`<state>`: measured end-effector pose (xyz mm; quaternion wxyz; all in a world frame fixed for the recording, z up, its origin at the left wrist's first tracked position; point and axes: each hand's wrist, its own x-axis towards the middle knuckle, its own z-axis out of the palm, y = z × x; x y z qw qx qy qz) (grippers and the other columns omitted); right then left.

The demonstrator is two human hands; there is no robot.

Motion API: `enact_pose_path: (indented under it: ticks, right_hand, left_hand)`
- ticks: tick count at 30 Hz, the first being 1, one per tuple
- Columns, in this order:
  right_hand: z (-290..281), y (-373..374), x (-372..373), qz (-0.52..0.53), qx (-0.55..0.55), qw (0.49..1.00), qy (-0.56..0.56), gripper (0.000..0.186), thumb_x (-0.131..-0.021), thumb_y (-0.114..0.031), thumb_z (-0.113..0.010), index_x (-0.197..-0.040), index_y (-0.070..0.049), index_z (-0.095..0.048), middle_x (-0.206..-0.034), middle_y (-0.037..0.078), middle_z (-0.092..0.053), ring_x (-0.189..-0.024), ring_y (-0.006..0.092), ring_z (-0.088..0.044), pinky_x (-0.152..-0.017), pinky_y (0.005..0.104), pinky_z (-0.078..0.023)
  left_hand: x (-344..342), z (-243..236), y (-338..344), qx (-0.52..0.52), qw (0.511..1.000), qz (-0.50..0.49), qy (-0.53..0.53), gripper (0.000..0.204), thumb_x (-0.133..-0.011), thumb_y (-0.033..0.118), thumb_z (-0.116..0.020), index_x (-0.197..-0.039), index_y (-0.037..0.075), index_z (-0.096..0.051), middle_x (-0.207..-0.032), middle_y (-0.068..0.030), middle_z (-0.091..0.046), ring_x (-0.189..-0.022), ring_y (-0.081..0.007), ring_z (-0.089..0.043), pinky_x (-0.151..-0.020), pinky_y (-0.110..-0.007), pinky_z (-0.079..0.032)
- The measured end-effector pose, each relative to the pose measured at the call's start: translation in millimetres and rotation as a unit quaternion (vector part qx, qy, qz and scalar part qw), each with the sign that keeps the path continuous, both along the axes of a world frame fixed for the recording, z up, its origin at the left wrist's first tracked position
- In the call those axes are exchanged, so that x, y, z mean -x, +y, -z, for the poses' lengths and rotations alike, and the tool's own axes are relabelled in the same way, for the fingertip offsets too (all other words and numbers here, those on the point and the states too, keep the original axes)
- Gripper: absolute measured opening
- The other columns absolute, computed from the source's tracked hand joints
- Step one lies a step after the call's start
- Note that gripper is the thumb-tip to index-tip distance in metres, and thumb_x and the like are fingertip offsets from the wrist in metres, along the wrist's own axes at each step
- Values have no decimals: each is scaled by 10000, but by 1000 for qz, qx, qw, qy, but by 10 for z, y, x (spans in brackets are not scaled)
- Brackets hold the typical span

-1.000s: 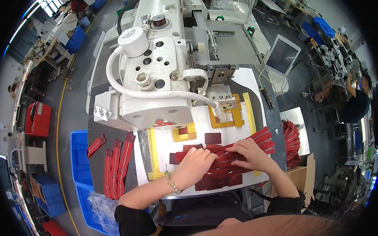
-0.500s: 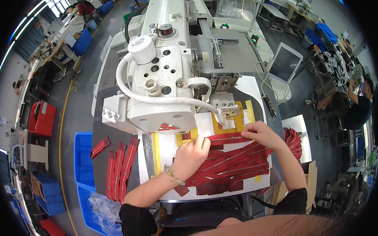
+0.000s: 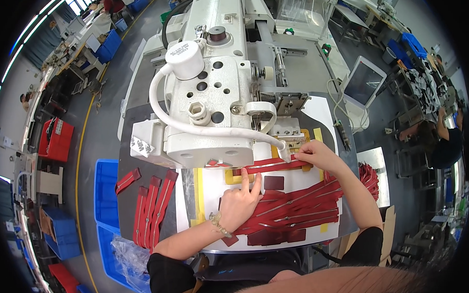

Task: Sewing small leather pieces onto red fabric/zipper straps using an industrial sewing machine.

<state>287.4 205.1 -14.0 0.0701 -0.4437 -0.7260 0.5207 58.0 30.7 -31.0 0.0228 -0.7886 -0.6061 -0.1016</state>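
A red zipper strip (image 3: 272, 165) lies across a yellow clamp frame (image 3: 230, 177) below the head of a white sewing machine (image 3: 206, 140). My left hand (image 3: 240, 202) rests low with index and middle fingers stretched apart, the index fingertip on the strip's left end. At the other end, my right hand (image 3: 318, 156) pinches the strip between thumb and fingers. Nearer me, a fanned pile of red zippers (image 3: 299, 211) covers the white work sheet. A small dark red patch (image 3: 273, 183) sits between pile and frame. The machine head partly hides the frame.
Several red zippers with dark end tabs (image 3: 156, 206) lie at the left, above blue bins (image 3: 106, 197). More red zippers (image 3: 369, 180) hang in a bunch at the right edge. A screen (image 3: 364, 82) stands back right. Another person (image 3: 446, 147) sits far right.
The zipper strip has moved away from me, onto the frame under the machine head. My left hand has gone from gripping it to outstretched fingers. My right hand still pinches its end.
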Motion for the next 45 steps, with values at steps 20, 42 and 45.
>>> enact_pose_path:
  ticks: [20, 42, 45]
  right_hand:
    - [547, -378, 996, 151, 189, 842, 482, 234, -850, -3, -535, -1078, -32, -491, -1035, 48, -568, -989, 150, -552, -885, 311, -436]
    - [337, -597, 471, -218, -425, 879, -11, 471, -743, -3, -586, -1203, -102, -585, -1263, 93, -569, -1184, 271, -527, -972, 434, -440]
    - [361, -590, 481, -222, -443, 869, -11, 441, -755, -20, -580, -1191, -84, -597, -1248, 89, -579, -1187, 262, -534, -999, 442, -428]
  left_hand:
    - [302, -187, -70, -115, 970, 179, -118, 353, -787, 291, -684, -1050, 69, -607, -1099, -121, -616, -707, -160, -602, -632, -266, -484]
    - [516, 78, -52, -36, 973, 202, -101, 478, -830, 393, -627, -1073, -19, -608, -1139, -163, -607, -1111, -264, -563, -942, -366, -437]
    - [519, 66, -58, -27, 972, 202, -113, 480, -824, 381, -631, -1071, -30, -604, -1098, -149, -614, -1056, -245, -577, -894, -342, -450]
